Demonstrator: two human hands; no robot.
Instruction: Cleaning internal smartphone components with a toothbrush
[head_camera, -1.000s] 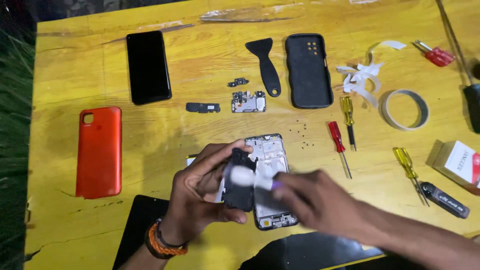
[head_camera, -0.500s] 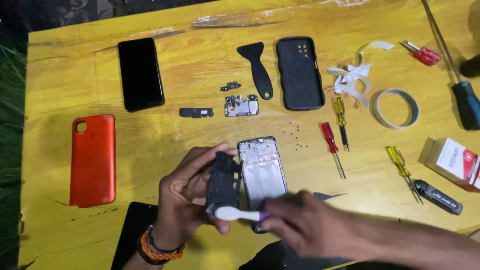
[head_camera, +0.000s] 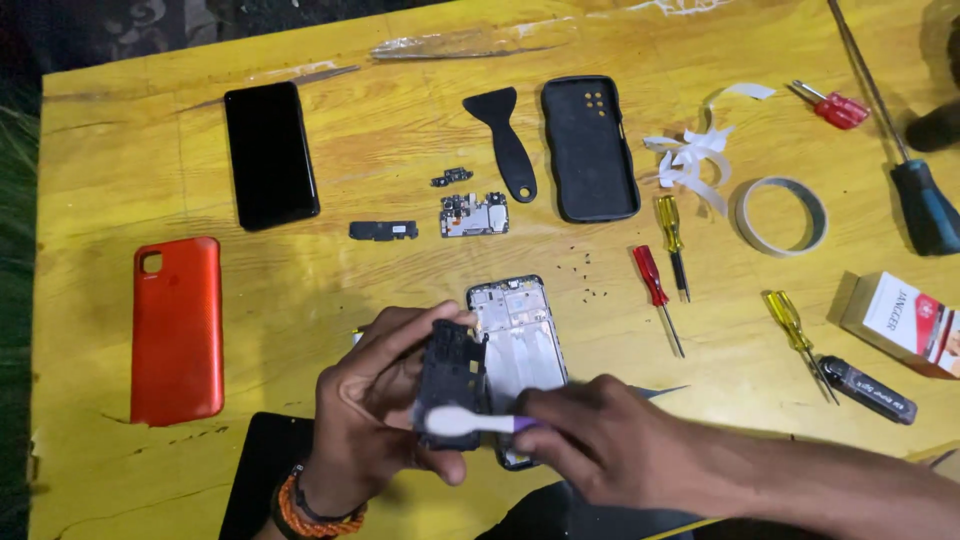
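Gripping a small black phone part (head_camera: 450, 375) upright between thumb and fingers, the left hand (head_camera: 375, 400) holds it just above the yellow table (head_camera: 300, 300), right beside the opened phone frame (head_camera: 520, 345). The right hand (head_camera: 600, 445) is closed around a toothbrush (head_camera: 470, 422), its white head pressed against the part's lower edge. An orange back cover (head_camera: 177, 330) lies well to the left; a red screwdriver (head_camera: 655, 295) rests to the right, near scattered tiny screws (head_camera: 590, 275).
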